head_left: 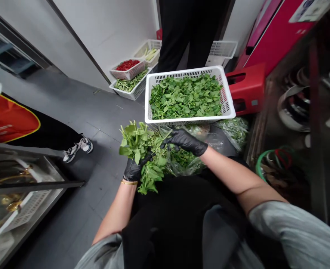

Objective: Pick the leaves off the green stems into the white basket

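beyond one large white basket (190,121) of leaves (185,97), two dark-trousered legs (174,41) block the view, with three smaller baskets (137,70) of vegetables to the left and two patterned shoes (72,153) on the floor (103,179). just this side of the large white basket, the left hand (132,170) clasps one leafy bunch (135,141); the right hand (185,141) is curled at thin stems (157,142), but i cannot tell whether it pinches any.

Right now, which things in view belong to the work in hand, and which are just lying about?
In the work:
left hand, gripping the leafy bunch
right hand, beside it
large white basket holding leaves
clear bag of greens

Apparently just lying about:
red produce
green pods
metal pot
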The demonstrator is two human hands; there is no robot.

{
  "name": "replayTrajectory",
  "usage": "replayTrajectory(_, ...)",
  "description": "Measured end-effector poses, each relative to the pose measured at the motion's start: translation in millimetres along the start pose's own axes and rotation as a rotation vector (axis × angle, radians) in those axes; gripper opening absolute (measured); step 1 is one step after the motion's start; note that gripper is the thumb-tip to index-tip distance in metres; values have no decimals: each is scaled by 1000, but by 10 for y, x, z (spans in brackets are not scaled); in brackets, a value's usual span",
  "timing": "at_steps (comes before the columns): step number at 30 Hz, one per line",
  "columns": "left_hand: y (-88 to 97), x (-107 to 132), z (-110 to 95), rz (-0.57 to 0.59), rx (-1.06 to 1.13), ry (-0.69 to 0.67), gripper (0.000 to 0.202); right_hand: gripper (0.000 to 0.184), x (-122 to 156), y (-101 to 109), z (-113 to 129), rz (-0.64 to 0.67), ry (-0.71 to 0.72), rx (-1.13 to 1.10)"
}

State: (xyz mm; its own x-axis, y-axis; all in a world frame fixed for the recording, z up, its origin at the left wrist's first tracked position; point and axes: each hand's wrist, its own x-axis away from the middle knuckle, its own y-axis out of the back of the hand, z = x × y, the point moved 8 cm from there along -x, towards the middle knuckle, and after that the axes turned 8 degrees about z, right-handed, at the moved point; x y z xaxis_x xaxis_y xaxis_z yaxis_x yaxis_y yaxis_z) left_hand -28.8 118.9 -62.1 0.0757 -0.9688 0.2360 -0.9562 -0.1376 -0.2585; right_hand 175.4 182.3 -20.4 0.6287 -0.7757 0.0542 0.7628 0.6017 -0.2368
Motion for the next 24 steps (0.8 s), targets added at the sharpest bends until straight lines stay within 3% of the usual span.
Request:
replayTrajectory(3, 95, -38, 121, -35, 84, 112, 48, 24, 59, 477, 241, -204, 158, -111)
replayTrajectory(6, 128, -97, 245, -65, 164, 251, 34, 23, 47, 692, 158, -336, 190, -94)
replayTrajectory(8, 102, -124, 290, -53, 170, 311, 27, 31, -51, 573, -35, -268, 95, -34)
replayTrajectory(12, -43, -111, 306, 24, 139, 412, 22, 50, -221, 86, -224, 41, -8, 82)
replayTrajectory(15, -157, -92, 237, 87, 89, 441, 21, 38, -252, -117, -199, 223, -65, 222)
replayTrajectory(17, -205, -77, 211, 126, 79, 473, 21, 30, -246, -72, -147, 253, -79, 254)
replayTrajectory(19, -220, -57, 239, 157, 99, 537, 20, 31, -244, 165, -22, 158, -18, 204)
replayTrajectory(22, -161, -82, 320, 124, 155, 577, 16, 33, -195, 898, 317, -238, 206, 141)
replayTrajectory(24, -95, -150, 373, 46, 191, 539, 14, 33, -141, 1373, 503, -486, 274, 255)
